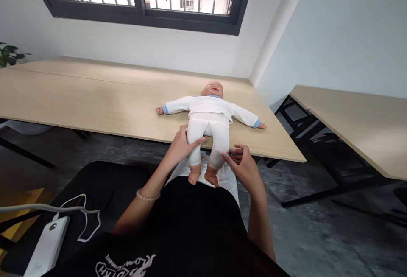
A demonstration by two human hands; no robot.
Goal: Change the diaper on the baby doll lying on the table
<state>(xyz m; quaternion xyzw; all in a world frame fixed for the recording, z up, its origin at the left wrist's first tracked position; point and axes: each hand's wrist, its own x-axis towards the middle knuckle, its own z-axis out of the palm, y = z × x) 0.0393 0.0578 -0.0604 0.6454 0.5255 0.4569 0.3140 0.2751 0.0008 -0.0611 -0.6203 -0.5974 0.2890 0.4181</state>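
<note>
A baby doll (214,109) lies on its back along the table's front edge, arms spread and head away from me. It wears a white top with blue cuffs and collar, and white trousers (219,135). Its bare feet (194,174) hang past the edge over my lap. My left hand (183,144) is closed round the doll's leg on the left, thumb across the front; the other fingers are partly hidden. Beside the other leg, my right hand (245,167) has its fingers apart, with the thumb tip at the lower trouser leg.
The light wood table (95,99) runs along the wall under a barred window (140,12). Another table (359,120) stands to the right. A black chair (104,183) is at my left, with a white power bank (47,245) and cables (85,222) on it.
</note>
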